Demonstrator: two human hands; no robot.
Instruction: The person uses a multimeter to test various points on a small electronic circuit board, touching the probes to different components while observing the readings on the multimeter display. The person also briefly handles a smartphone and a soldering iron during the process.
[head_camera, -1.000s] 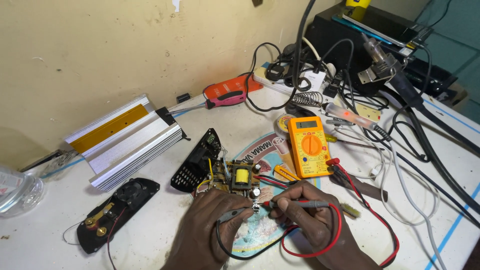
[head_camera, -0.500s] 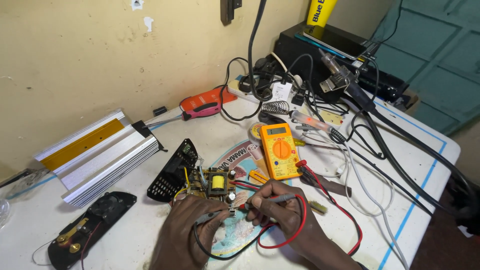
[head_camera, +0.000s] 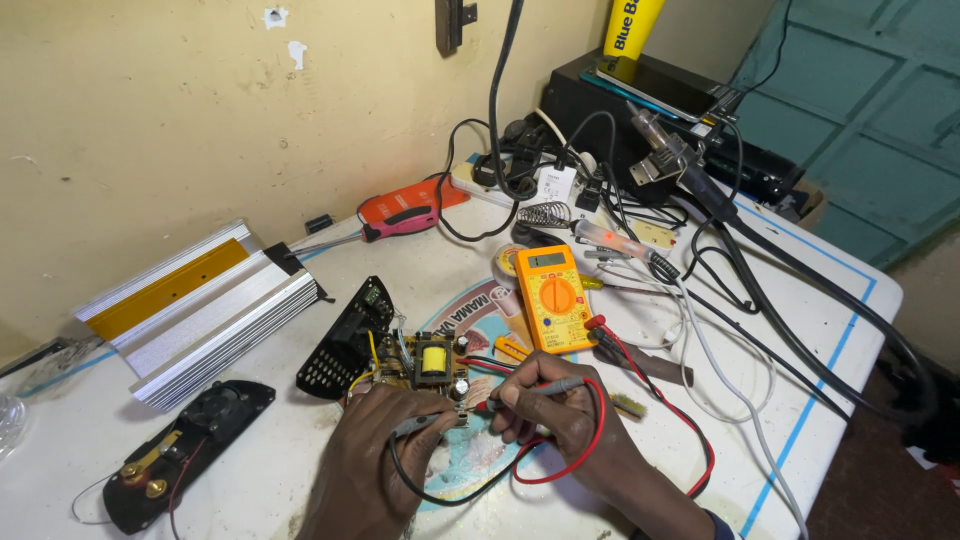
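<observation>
Partly, the left hand (head_camera: 372, 460) is being cut off by the lower edge, its fingers pinching a black probe (head_camera: 425, 424); the right hand (head_camera: 555, 412) is pinching a red probe (head_camera: 545, 386). Both tips are meeting a small brown circuit board (head_camera: 425, 366) lying on the white tabletop (head_camera: 820, 330), beside an orange rectangular multimeter (head_camera: 553, 297).

One multimeter (head_camera: 555, 298), two probes (head_camera: 420, 424), one circuit board (head_camera: 425, 365), two hands (head_camera: 375, 450).
</observation>
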